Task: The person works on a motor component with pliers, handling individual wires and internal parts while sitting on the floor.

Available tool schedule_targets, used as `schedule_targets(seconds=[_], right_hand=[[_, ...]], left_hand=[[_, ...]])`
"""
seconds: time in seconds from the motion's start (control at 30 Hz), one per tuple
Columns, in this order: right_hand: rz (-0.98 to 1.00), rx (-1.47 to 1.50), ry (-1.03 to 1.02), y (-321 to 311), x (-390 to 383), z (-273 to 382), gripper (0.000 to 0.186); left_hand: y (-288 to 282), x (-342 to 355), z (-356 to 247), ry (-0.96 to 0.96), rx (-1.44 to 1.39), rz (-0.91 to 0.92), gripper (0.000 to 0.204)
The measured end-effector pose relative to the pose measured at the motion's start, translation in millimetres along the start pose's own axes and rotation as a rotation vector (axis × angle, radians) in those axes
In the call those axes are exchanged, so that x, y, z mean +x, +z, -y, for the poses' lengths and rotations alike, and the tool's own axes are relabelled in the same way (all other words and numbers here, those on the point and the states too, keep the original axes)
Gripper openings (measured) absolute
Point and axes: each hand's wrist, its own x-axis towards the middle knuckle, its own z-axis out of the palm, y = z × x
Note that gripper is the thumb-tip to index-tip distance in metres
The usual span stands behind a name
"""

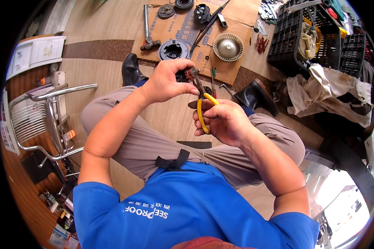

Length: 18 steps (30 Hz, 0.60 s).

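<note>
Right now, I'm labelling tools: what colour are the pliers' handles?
Yellow handles, clearest in the head view.

on the floor [95,72], before the seated person [220,195], i see a cardboard sheet [228,74]: hammer [146,25] along its left side, housing [163,50] just right of the hammer's head, fan wheel [228,47] further right. crates [283,39] stand right of the sheet, cloth [297,93] nearer the person. pliers [200,111] sit in the right hand [230,120], a workpiece [190,74] in the left hand [166,83].

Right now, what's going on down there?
A person's left hand holds a small copper-coloured part. The right hand holds yellow-handled pliers, with their tips right by that part; whether they grip it is hard to tell. A hammer and a round fan wheel lie on the cardboard beyond.
</note>
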Motion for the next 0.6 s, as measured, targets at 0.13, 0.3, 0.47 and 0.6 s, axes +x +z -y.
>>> schedule_targets(seconds=[0.13, 0.3, 0.47, 0.6], right_hand=[[-0.056, -0.043, 0.044, 8, 0, 12, 0.031], [-0.028, -0.032, 0.157, 19, -7, 25, 0.027], [0.024, -0.129, 0.05, 10, -8, 19, 0.048], [0.081, -0.128, -0.015, 11, -11, 20, 0.056]], left_hand=[[13, -1, -3, -0.074, -0.153, 0.005, 0.051], [7, 3, -7, -0.174, -0.286, 0.05, 0.049], [3, 2, -2, -0.232, -0.355, 0.081, 0.048], [1, 0, 0, -0.259, -0.415, 0.048, 0.05]])
